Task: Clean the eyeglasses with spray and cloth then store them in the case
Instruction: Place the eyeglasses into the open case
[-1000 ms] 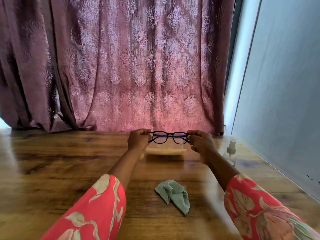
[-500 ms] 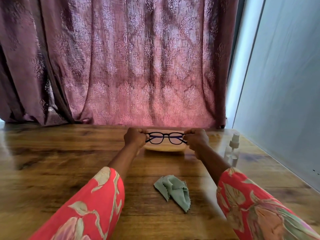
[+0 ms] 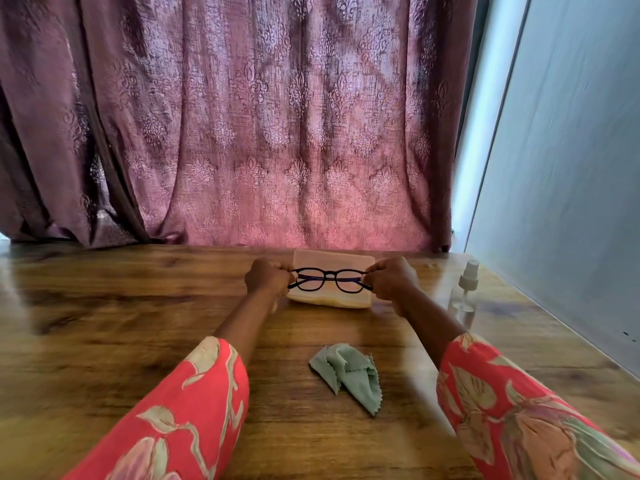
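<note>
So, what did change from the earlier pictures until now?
Both hands, left and right, carried the glasses farther from the body, over the case; they grip the frame ends as before. The cloth and spray bottle stayed in place on the table.

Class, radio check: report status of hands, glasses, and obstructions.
Left hand and right hand grip eyeglasses at either end, above open case. Cloth, spray bottle on table. Nothing in the way.
</note>
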